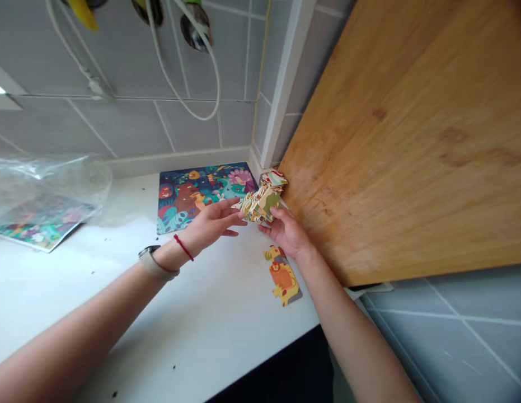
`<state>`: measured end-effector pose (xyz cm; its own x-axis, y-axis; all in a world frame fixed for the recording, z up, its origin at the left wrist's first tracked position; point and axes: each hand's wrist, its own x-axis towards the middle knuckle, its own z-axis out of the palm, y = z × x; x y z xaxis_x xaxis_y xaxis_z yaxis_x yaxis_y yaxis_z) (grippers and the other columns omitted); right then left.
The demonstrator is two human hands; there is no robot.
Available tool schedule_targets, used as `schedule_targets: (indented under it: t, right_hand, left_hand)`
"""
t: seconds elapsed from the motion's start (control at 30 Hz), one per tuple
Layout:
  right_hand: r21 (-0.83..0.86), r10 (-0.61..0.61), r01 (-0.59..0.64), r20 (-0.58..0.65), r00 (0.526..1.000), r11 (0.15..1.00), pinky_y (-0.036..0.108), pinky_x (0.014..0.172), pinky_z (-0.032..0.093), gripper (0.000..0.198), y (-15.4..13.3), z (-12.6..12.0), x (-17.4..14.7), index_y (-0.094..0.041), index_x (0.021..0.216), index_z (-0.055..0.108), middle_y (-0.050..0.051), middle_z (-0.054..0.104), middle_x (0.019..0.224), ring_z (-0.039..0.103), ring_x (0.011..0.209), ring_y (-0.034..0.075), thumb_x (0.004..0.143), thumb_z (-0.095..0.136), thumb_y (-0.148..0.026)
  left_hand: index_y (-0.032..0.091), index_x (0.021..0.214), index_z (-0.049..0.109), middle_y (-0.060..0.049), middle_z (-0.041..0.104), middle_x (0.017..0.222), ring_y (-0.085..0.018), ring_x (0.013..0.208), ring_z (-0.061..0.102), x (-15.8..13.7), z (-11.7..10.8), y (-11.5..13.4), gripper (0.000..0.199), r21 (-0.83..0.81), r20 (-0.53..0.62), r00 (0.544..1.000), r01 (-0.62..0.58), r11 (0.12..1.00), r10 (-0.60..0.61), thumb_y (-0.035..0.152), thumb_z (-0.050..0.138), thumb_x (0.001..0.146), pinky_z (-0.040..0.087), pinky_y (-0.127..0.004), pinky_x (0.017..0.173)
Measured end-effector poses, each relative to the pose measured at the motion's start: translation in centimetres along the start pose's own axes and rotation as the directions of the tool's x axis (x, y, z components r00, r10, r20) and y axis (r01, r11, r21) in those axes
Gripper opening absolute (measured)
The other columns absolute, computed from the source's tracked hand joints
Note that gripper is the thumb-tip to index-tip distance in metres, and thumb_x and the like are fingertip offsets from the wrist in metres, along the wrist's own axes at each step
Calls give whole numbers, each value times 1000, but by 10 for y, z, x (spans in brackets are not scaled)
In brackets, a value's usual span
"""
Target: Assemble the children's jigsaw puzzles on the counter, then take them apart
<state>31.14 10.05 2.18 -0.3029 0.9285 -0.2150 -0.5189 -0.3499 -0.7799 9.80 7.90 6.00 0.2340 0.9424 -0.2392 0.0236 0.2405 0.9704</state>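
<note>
A heap of jigsaw puzzle pieces (260, 205) lies at the table's back right corner, against the wooden board. My left hand (212, 225) reaches to its left side with the fingers stretched out, the fingertips at the heap's edge. On the other side my right hand (289, 230) has its thumb on the pieces and its fingers curled beneath. Below the hands, a few joined puzzle pieces (282, 276) show an orange lion on yellow. Behind my left hand lies a colourful animal picture sheet (182, 193), partly covered by that hand.
A large wooden board (403, 145) leans along the right side. Clear plastic wrapping (54, 184) lies at the left over another printed sheet (48, 238). White cables (218, 84) hang in front of the grey tiled wall. The white table (193, 330) has a front edge near my body.
</note>
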Motion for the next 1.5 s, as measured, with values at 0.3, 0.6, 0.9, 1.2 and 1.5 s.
schedule_targets:
  t: [0.3,0.6,0.9,1.2,1.5]
  right_hand:
    - [-125,-15,23,67,998,992,30,70,66,38,0,3,-6,-26,106,73,-1,78,101,72,83,16,72,86,-38]
    - [-49,-154,149,-119,981,988,30,68,64,35,-2,-2,1,-25,100,68,-2,77,95,72,77,16,71,84,-36]
    - [-42,-260,257,-246,934,965,30,72,62,32,-6,-2,3,-27,97,64,-3,74,101,71,83,15,72,82,-35]
    - [-49,-274,270,-224,935,962,29,71,61,32,-6,-1,2,-26,97,63,-3,72,101,69,82,14,72,82,-36]
    - [-24,-259,260,-231,938,965,29,72,61,30,-9,-2,1,-27,96,63,-4,71,101,69,84,14,73,80,-35]
  left_hand:
    - [16,96,74,-7,78,91,-21,83,74,4,-4,-4,57,-203,-91,990,84,976,-104,45,95,52,60,-30,69]
    - [17,72,56,-1,69,70,-20,71,73,6,-15,7,57,-167,-230,969,58,984,-96,46,97,46,61,-31,60]
    - [16,60,57,3,57,54,-5,44,45,5,15,-24,47,68,-98,994,46,997,-39,51,89,58,37,-17,39]
    - [16,78,73,2,63,54,-8,41,47,7,40,-34,32,241,135,991,-20,970,-14,48,76,76,36,-19,39]
    - [16,75,74,-2,70,61,-13,52,59,46,58,-36,20,543,129,974,-228,808,189,32,66,84,41,-24,54]
